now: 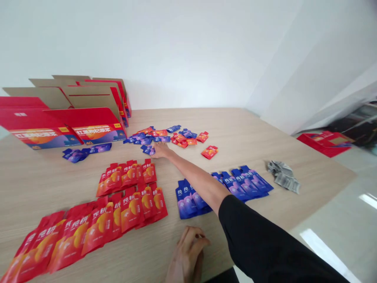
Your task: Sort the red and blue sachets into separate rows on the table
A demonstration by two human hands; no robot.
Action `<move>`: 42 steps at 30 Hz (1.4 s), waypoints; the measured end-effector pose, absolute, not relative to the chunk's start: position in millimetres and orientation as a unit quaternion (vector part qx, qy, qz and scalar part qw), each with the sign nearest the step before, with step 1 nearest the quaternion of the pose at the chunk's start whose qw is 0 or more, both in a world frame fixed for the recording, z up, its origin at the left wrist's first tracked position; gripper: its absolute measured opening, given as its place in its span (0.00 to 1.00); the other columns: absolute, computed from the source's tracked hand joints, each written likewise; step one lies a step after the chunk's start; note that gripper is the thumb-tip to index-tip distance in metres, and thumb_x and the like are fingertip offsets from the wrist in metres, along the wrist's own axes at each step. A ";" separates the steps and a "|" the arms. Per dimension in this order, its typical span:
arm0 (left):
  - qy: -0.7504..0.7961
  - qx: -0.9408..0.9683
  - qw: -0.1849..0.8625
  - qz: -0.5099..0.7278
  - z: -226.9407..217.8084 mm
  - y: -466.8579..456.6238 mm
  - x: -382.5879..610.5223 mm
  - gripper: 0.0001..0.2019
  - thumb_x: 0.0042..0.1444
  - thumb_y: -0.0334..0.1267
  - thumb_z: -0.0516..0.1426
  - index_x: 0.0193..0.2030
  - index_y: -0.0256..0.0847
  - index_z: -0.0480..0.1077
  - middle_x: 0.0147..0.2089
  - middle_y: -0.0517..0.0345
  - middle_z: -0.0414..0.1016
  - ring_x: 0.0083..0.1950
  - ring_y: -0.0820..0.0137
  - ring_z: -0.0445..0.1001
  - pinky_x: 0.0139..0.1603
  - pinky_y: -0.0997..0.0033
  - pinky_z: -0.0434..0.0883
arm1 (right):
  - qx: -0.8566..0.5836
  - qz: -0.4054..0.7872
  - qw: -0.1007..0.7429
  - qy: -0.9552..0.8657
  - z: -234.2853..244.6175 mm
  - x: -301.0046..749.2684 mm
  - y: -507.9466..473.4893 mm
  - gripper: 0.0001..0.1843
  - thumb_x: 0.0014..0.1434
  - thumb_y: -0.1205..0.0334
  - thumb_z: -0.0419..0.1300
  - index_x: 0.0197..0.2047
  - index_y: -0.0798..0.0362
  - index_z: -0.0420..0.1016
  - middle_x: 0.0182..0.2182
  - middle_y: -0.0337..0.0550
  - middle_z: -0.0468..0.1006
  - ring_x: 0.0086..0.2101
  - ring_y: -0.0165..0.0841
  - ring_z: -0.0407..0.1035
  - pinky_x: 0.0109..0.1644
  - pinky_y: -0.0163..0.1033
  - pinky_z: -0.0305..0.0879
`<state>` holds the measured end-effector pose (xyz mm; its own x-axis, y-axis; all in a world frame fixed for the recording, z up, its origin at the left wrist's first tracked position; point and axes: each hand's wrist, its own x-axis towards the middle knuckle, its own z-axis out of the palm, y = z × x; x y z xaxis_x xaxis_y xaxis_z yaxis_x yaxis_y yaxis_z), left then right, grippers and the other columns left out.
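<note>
My right hand (160, 149) is stretched far across the wooden table (241, 129) and rests on a blue pouch (148, 149) at the near edge of a scattered pile of small blue and red pouches (173, 137); its fingers are hard to make out. My left hand (186, 255) lies on the table near its front edge, fingers loosely curled, holding nothing that I can see. Red pouches (129, 190) lie in overlapping rows to the left. Blue pouches (244, 181) lie in a row under and beside my right forearm.
Open red cartons (67, 125) with raised cardboard flaps stand at the back left. A few blue pouches (85, 152) lie before them. A grey crumpled wrapper (283, 175) lies near the right edge. A red box (324, 142) sits on the floor to the right.
</note>
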<state>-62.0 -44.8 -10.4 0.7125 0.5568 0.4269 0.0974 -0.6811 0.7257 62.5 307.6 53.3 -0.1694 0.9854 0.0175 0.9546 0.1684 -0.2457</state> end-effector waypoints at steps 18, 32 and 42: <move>0.240 0.833 0.343 0.360 -7.2 -46.2 -59.6 0.16 0.68 0.25 0.49 0.49 0.47 0.74 0.50 0.53 0.75 0.48 0.68 0.77 0.49 0.70 0.75 | -0.793 -0.025 0.265 -0.548 77.1 293.5 -10.9 0.23 0.64 0.52 0.62 0.60 0.49 0.78 0.47 0.50 0.76 0.50 0.43 0.71 0.63 0.48 0.64; 0.256 0.829 0.319 0.383 -2.7 -42.0 -60.2 0.15 0.72 0.31 0.48 0.47 0.46 0.76 0.48 0.54 0.77 0.48 0.68 0.77 0.48 0.70 0.76 | -0.875 -0.037 0.101 -0.472 57.4 278.5 -66.5 0.21 0.66 0.48 0.61 0.58 0.47 0.80 0.50 0.54 0.76 0.52 0.48 0.70 0.58 0.51 0.65; 0.251 0.839 0.313 0.368 -0.1 -42.6 -60.5 0.16 0.71 0.28 0.48 0.49 0.45 0.76 0.48 0.53 0.76 0.48 0.68 0.75 0.49 0.70 0.75 | -0.871 -0.042 0.088 -0.482 59.8 277.2 -64.5 0.21 0.68 0.46 0.59 0.57 0.47 0.81 0.50 0.54 0.75 0.51 0.48 0.70 0.58 0.51 0.65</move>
